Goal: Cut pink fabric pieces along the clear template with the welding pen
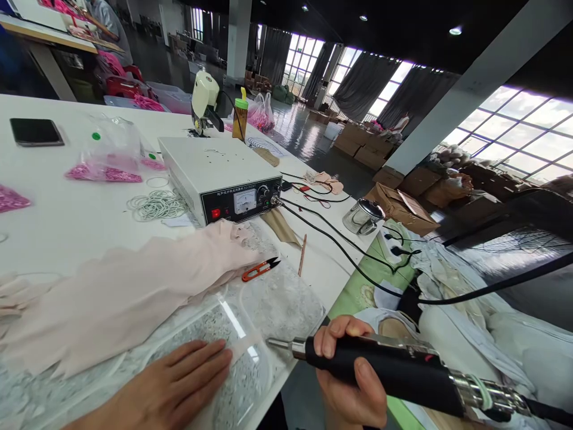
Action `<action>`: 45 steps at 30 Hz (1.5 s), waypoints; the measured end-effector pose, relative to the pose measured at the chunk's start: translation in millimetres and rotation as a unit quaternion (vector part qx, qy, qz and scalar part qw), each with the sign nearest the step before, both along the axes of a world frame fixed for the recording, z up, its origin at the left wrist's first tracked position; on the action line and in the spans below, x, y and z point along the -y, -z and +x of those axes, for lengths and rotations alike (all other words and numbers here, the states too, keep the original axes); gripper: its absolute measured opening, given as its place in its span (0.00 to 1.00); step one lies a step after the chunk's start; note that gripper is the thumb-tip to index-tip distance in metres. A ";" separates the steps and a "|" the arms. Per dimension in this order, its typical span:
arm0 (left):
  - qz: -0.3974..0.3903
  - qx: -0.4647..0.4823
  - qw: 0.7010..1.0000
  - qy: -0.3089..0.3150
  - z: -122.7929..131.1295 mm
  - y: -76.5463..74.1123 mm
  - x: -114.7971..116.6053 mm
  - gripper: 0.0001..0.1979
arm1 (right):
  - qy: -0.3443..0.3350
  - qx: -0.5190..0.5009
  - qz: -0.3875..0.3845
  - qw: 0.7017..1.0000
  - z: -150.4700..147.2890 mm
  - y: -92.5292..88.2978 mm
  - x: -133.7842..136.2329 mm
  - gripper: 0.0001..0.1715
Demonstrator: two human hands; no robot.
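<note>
My left hand lies flat, fingers together and stretched out, on a pale strip of fabric over a clear-topped, speckled work surface. In my right hand is a black ultrasonic handpiece with a metal tip pointing left. Its tip is close to the strip's right end; I cannot tell whether they touch. Beyond my left hand spreads a long piece of pale pink fabric with wavy edges. Orange-handled thread snips rest at that fabric's right end.
A white control box with a dial and red switch stands behind, black cables running from it. Around it are pale rubber bands, a phone, a bottle and a lidded glass cup. A co-worker sits far left.
</note>
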State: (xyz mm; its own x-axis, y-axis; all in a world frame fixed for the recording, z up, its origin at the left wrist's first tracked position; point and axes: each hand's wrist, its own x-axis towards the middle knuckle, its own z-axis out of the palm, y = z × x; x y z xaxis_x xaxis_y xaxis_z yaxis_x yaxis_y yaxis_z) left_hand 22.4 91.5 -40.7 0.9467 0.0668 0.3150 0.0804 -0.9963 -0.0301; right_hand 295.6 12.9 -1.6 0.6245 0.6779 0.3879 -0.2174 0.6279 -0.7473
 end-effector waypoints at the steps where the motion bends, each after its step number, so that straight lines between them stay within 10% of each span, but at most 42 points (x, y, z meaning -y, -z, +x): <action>1: 0.003 0.001 1.000 -0.001 0.0 0.3 0.0 0.34 | -0.001 0.004 -0.002 1.000 -0.7 -0.1 -0.4 0.11; 45: -0.035 -0.008 0.999 -0.009 3.1 -3.7 4.2 0.35 | -0.015 0.062 -0.022 0.998 -8.5 2.4 -14.0 0.06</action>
